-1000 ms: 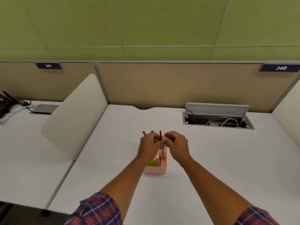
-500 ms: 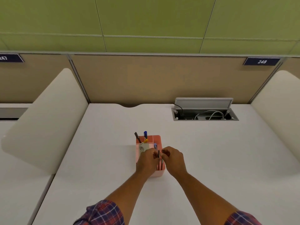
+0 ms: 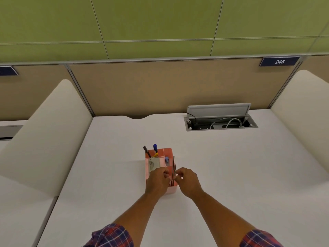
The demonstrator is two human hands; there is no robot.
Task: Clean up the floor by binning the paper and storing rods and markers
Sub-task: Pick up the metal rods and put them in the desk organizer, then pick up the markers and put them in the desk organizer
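A pink desk organizer (image 3: 167, 152) stands on the white desk (image 3: 231, 175). Its back compartment holds a black marker (image 3: 146, 151) and a blue marker (image 3: 155, 148), both upright. Thin dark rods (image 3: 173, 171) stand in the front right compartment, their tops above the rim. My left hand (image 3: 156, 181) covers the organizer's front left and pinches the rods from the left. My right hand (image 3: 188, 180) pinches them from the right with curled fingers. The rods' lower ends are hidden inside the organizer.
An open cable box (image 3: 220, 122) with wires sits in the desk at the back right. Cream dividers rise on the left (image 3: 44, 139) and right (image 3: 302, 122). A tan partition (image 3: 169, 86) closes the back, with a "248" label (image 3: 279, 61).
Both hands came down and toward me with the rods, which now stand lower in the organizer's front right compartment. The view swung right, so the left desk is out of sight.
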